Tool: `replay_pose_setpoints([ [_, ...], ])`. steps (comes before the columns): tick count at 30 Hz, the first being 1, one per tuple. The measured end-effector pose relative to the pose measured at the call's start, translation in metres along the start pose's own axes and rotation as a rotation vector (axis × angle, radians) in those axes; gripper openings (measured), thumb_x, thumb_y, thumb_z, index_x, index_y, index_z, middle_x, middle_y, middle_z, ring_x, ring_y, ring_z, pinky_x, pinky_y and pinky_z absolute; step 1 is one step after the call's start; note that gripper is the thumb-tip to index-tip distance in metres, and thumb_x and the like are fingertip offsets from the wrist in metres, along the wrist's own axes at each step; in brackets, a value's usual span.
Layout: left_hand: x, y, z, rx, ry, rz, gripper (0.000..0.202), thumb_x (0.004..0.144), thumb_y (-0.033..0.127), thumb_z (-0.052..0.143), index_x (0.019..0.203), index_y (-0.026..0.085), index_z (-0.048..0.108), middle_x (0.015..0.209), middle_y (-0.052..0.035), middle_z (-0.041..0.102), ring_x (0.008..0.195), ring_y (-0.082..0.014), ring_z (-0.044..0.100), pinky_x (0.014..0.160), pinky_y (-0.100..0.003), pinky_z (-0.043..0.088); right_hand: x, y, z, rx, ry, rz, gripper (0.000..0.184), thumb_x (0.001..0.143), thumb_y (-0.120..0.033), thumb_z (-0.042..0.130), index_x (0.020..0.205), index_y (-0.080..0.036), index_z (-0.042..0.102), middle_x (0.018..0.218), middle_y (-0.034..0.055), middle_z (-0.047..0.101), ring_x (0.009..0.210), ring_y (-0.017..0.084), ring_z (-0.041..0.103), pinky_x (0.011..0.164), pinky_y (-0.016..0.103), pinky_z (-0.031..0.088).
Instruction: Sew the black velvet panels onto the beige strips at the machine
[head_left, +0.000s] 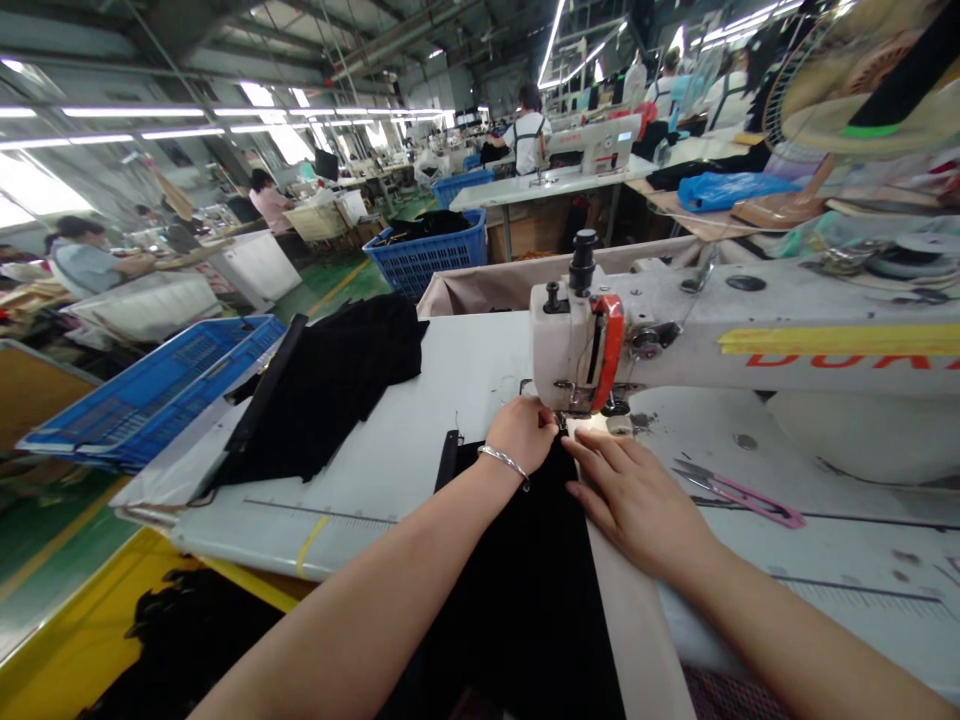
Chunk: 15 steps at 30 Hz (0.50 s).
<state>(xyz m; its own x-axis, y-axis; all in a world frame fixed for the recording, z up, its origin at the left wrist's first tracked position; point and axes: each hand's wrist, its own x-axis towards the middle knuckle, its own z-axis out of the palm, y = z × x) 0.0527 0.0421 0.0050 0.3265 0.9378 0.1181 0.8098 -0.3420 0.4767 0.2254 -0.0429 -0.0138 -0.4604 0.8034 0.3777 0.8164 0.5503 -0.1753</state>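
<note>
Black fabric (532, 580) runs from my lap up to the needle area of a white sewing machine (570, 350). My left hand (521, 435), with a silver bracelet at the wrist, is closed in a pinch on the fabric's upper edge, just left of the presser foot. Its fingertips are partly hidden. My right hand (637, 490) lies with its fingers outstretched at the fabric's right edge, over a pale strip (630, 620) beside it. Pink-handled scissors (750, 495) lie on the machine table to the right of that hand.
A pile of black fabric pieces (337, 370) lies on the table's left part. Blue crates (150, 390) stand beyond it, and a yellow bin (82, 620) holding black material is at lower left. A fan (862, 90) stands at upper right. Several people work at other tables behind.
</note>
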Motion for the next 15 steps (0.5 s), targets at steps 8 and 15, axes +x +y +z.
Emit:
replay_pose_setpoints([
  [8,-0.036,-0.001,-0.015,0.090,-0.044,0.357,0.024,0.090,0.014,0.048,0.111,0.016,0.060,0.122,-0.0088,0.059,0.118,-0.0219,0.051,0.107,-0.039,0.039,-0.001,0.000,0.000,0.005,-0.006,0.015,0.047,0.093,-0.043,0.046,0.134,-0.020,0.049,0.132,0.0102,0.052,0.118,0.027,0.047,0.102,0.046,0.039],
  [15,-0.038,-0.012,-0.014,0.066,-0.103,0.424,0.028,0.093,0.013,0.042,0.116,0.016,0.058,0.129,-0.0085,0.058,0.125,-0.0195,0.049,0.112,-0.040,0.038,0.001,-0.001,0.001,0.010,0.014,0.033,0.044,0.092,-0.040,0.048,0.131,-0.020,0.051,0.129,0.0106,0.055,0.114,0.027,0.051,0.099,0.047,0.042],
])
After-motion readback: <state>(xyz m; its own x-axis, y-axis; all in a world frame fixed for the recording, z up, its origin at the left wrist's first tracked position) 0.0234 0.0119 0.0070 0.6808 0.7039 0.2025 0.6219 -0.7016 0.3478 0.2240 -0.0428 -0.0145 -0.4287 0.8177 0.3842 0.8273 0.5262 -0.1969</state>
